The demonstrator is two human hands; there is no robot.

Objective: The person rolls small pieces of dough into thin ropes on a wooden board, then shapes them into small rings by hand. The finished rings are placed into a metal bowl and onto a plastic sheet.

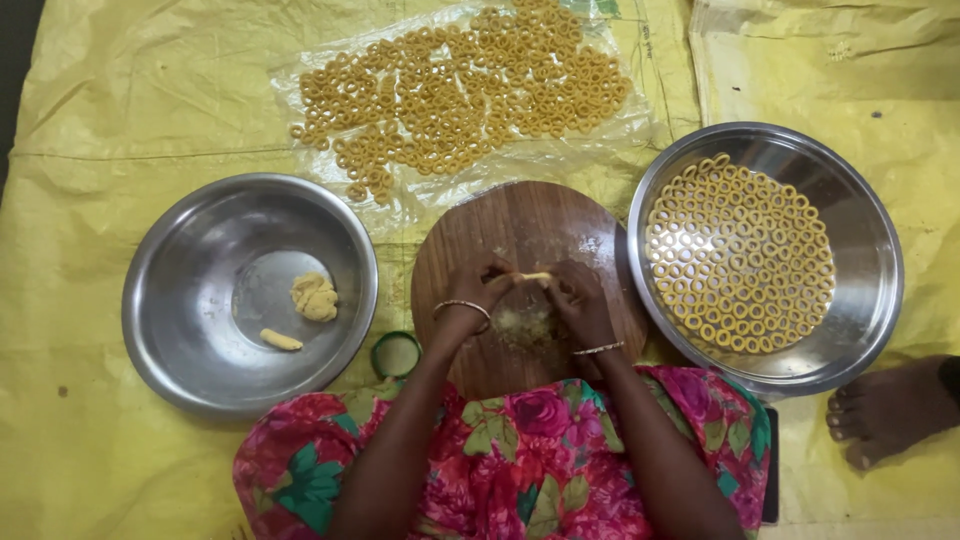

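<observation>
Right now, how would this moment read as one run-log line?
left hand and right hand: pinching dough strip | over round wooden board | left bowl: dough lump | right bowl: dough rings

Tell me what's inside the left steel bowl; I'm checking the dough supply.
The left steel bowl holds a small dough lump and a short dough piece; nothing covers its bottom.

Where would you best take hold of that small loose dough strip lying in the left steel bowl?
Pinch the dough strip across its narrow middle, coming straight down from above: it lies flat on the bowl floor, apart from the dough lump, and looks soft.
</observation>
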